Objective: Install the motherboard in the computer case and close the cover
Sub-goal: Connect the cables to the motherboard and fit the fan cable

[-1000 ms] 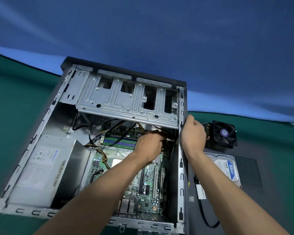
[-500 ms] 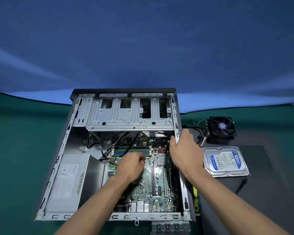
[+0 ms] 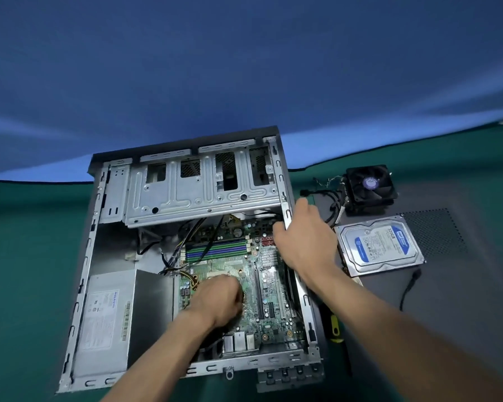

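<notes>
Motherboard [image 3: 238, 274] under left hand [image 3: 218, 300] (grip unclear), right hand [image 3: 305, 245] grasping case [image 3: 288, 216] rim; hard drive [image 3: 381, 245] beside.

The left hand [image 3: 218, 300] now lies lower on the motherboard [image 3: 262, 285], near its middle, away from the cables under the drive cage [image 3: 204, 195] where it was a second ago. The right hand [image 3: 305, 242] now grips the case's right wall [image 3: 305, 300] slightly nearer the person.
</notes>
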